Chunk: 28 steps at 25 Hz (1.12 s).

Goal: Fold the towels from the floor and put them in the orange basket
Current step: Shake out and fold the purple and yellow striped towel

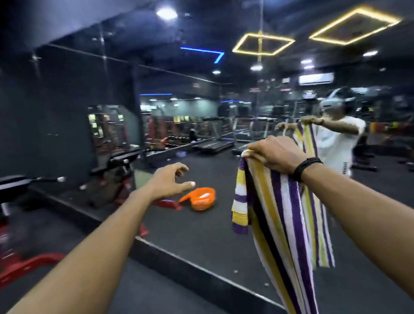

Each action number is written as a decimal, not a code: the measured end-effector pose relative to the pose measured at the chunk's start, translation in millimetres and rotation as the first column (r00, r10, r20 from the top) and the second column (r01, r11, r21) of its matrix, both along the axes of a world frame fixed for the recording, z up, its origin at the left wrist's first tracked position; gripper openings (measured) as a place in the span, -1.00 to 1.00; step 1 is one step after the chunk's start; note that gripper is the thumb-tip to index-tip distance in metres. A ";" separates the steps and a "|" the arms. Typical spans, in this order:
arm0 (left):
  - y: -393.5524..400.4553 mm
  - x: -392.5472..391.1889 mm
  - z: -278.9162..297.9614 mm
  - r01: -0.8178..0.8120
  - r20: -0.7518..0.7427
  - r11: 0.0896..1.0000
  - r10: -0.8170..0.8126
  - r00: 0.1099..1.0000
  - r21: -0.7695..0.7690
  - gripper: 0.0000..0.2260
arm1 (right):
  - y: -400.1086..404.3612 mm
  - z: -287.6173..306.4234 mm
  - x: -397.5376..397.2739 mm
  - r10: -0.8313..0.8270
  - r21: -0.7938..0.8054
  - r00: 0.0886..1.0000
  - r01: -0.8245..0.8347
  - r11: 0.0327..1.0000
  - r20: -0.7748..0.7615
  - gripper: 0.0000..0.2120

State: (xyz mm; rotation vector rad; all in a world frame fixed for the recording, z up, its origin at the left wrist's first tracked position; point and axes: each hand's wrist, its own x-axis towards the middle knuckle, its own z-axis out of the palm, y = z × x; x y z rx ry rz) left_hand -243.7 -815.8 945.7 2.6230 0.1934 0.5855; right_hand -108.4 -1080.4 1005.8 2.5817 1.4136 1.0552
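Striped towel point(280, 215) in right hand point(274, 156), hanging.

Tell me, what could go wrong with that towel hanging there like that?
Only the right hand grips the striped towel, pinching one top edge, so it may slip and drop to the floor. The left hand is open in mid-air and might miss the loose corner, leaving a crooked fold. The orange basket appears only in the wall mirror, which could mislead a toss.

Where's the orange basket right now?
In the head view the basket appears in the wall mirror, as a reflection, on the dark floor near the picture's middle, just below the left hand and left of the hanging striped towel.
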 end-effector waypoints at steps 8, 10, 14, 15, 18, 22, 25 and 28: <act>195.8 -219.2 4.0 -0.353 -0.028 0.936 0.353 0.935 0.005 -0.58 | 233.3 1.0 -120.3 0.225 0.017 0.971 -0.225 0.974 -0.079 -0.63; 239.6 -274.4 8.1 -0.423 -0.013 0.906 0.423 0.906 0.002 -0.59 | 289.3 3.1 -151.9 0.254 0.019 0.965 -0.253 0.967 -0.068 -0.64; 310.6 -367.3 9.6 -0.537 -0.015 0.843 0.537 0.843 0.006 -0.59 | 391.4 4.6 -209.6 0.318 0.050 0.946 -0.315 0.948 -0.066 -0.64; 325.7 -385.7 9.2 -0.562 -0.023 0.827 0.562 0.827 0.005 -0.59 | 414.9 4.3 -221.9 0.341 0.055 0.938 -0.338 0.940 -0.067 -0.64; 364.4 -429.6 5.2 -0.614 -0.037 0.789 0.614 0.788 0.005 -0.59 | 478.7 2.3 -254.4 0.417 0.067 0.907 -0.413 0.908 -0.065 -0.67; 417.9 -479.6 -10.9 -0.693 -0.069 0.721 0.690 0.720 -0.017 -0.58 | 572.2 -9.0 -302.5 0.535 0.042 0.841 -0.534 0.845 -0.076 -0.79; 454.0 -504.8 -18.0 -0.732 -0.086 0.681 0.729 0.679 -0.005 -0.59 | 638.5 -17.4 -332.0 0.602 0.063 0.789 -0.599 0.798 -0.121 -0.75; 501.2 -528.9 -19.3 -0.780 -0.080 0.626 0.777 0.624 -0.003 -0.58 | 714.3 -19.2 -366.0 0.695 0.116 0.695 -0.687 0.717 -0.183 -0.68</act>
